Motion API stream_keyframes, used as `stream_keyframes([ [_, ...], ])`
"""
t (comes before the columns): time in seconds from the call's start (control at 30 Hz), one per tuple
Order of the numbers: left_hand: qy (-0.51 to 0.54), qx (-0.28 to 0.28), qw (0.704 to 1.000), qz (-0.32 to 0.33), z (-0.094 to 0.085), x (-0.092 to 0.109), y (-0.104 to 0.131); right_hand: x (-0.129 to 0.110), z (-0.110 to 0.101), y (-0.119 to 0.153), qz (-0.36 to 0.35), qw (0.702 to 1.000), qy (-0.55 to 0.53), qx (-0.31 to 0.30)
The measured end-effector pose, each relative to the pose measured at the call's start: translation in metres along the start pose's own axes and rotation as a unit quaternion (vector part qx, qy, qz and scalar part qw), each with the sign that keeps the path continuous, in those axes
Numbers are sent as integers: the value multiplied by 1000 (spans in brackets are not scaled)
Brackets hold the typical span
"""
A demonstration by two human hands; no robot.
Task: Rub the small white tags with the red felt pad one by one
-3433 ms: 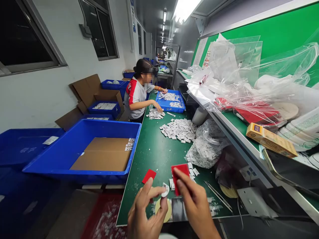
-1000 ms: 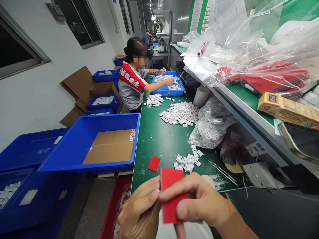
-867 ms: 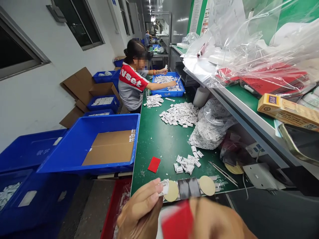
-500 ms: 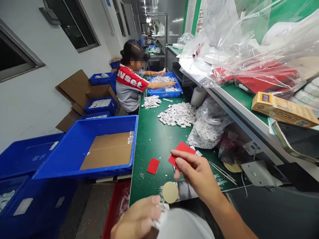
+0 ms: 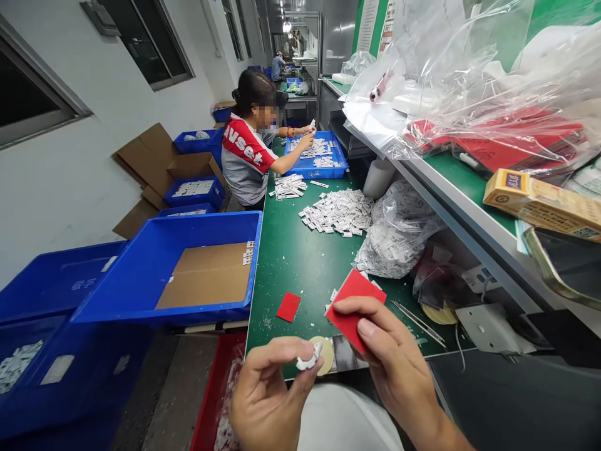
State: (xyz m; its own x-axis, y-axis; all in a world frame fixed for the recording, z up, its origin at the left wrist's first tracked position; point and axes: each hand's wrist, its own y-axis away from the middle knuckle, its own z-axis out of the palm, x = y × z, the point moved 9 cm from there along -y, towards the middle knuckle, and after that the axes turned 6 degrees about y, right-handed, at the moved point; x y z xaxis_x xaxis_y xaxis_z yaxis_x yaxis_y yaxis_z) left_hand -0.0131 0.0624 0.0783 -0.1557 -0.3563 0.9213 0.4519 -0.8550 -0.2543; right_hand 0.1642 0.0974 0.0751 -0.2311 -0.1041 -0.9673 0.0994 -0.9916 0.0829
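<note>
Between the thumb and index finger of my left hand (image 5: 279, 388) is a small white plastic piece (image 5: 308, 357). My right hand (image 5: 399, 363) pinches a flat red card or sheet (image 5: 354, 300), tilted above the green bench (image 5: 277, 250). The two hands are apart, the red sheet up and right of the white piece. Behind the white piece, a round beige disc (image 5: 325, 360) lies at the bench's front edge, partly hidden. A smaller red square (image 5: 288, 307) lies flat on the bench beyond my left hand.
Small white pieces lie in a pile (image 5: 338, 212), beside a clear bag (image 5: 394, 241) full of them. Tweezers (image 5: 417, 322) lie at right. A large blue bin (image 5: 164, 313) with cardboard borders the bench's left. A co-worker (image 5: 251, 150) handles white pieces over a blue tray (image 5: 323, 170).
My left hand has risen into clearer view with the white piece. My right hand has shifted slightly right and down, the red sheet now turned more toward me. The co-worker's hands have come together.
</note>
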Motion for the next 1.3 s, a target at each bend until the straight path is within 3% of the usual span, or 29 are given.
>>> stream_keyframes([
  [0.03, -5, -14, 1000, 26, 1, 3, 0, 0, 1, 1, 4, 999, -34, -16],
  [0.1, -25, -37, 996, 81, 3, 9, 3, 0, 18, 4, 18, 990, -63, -122],
  [0.17, -64, -31, 987, 143, 1, 16, 9, 1, 25, 4, 26, 985, -18, -171],
  [0.27, -119, -13, 966, 228, 0, 28, 18, -3, -6, -6, 2, 998, 64, -4],
  [0.3, -129, -12, 962, 239, 0, 30, 19, -4, -9, -7, -4, 998, 69, 13],
  [0.4, -146, -20, 960, 237, 2, 28, 19, -1, 13, -5, 7, 992, 51, -115],
  [0.43, -150, -21, 959, 239, 2, 27, 19, 0, 13, -5, 11, 992, 50, -117],
  [0.53, -150, -21, 954, 257, 5, 25, 20, -3, -7, -10, 6, 1000, 28, -6],
  [0.57, -145, -24, 955, 257, 7, 25, 19, -2, -4, -11, 10, 999, 15, -28],
  [0.63, -116, -24, 968, 221, 11, 21, 16, 3, 8, -11, 28, 993, 11, -110],
  [0.67, -93, -22, 978, 184, 12, 18, 14, 5, 6, -12, 35, 993, 25, -111],
  [0.77, -27, 5, 999, 24, 14, -2, 9, 7, -33, -16, 21, 995, 85, 53],
  [0.8, -14, 12, 1000, -26, 15, -10, 9, 7, -41, -15, 15, 992, 95, 78],
  [0.93, 43, 35, 984, -170, 19, -38, 11, 15, -42, -8, 12, 997, 81, 5],
  [1.03, 136, -21, 944, -299, 39, -64, 17, 17, -52, -6, -3, 999, -38, 7],
  [1.1, 194, -59, 894, -399, 56, -81, 28, 20, -48, -7, 11, 992, -106, -61],
  [1.2, 218, -17, 837, -501, 65, -104, 41, 27, -25, 13, 70, 943, -58, -322],
  [1.23, 210, -5, 842, -497, 69, -109, 37, 32, -26, 23, 84, 922, -19, -378],
  [1.27, 195, -7, 859, -473, 75, -112, 27, 37, -35, 28, 92, 916, 15, -391],
  [1.3, 177, -21, 884, -432, 86, -113, 12, 42, -49, 27, 92, 927, 34, -361],
])
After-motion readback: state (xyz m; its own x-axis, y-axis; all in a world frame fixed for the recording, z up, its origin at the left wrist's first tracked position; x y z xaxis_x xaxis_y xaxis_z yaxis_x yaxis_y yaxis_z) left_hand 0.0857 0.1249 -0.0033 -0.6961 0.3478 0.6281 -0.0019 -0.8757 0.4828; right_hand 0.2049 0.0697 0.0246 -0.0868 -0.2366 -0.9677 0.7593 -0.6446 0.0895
